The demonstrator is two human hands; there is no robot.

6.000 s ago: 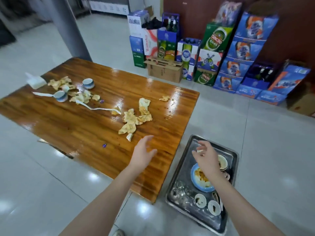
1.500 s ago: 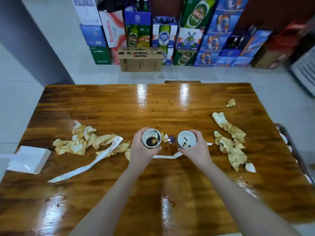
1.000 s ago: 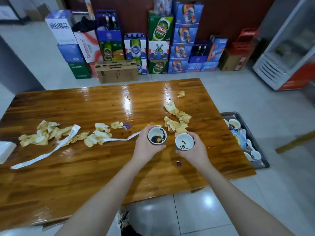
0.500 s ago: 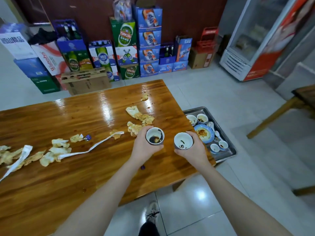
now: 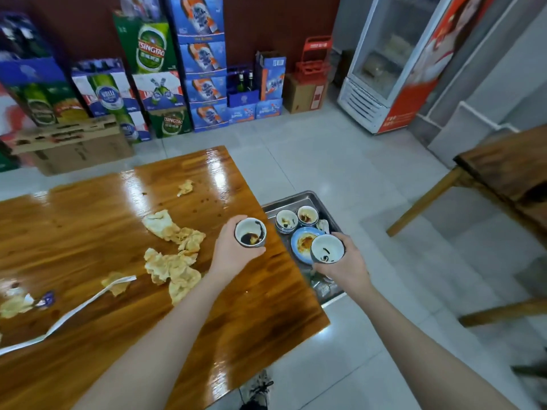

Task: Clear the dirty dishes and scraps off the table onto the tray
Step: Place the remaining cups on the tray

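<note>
Right grip: right hand (image 5: pixel 347 269) clamps stained cup (image 5: pixel 327 249), over tray (image 5: pixel 290 199).
Left grip: left hand (image 5: pixel 233 254) clamps sauce cup (image 5: pixel 250 233), over bench (image 5: pixel 88 232); tray frame-right.

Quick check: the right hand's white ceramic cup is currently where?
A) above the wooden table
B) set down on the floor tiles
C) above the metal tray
C: the right hand holds the sauce-stained white ceramic cup past the wooden table edge, in front of the metal tray and its blue plate.

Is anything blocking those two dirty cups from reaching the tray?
Nothing visible bars the path. The right cup hangs over the tray, above its blue plate; the left cup is over the table edge.
</note>
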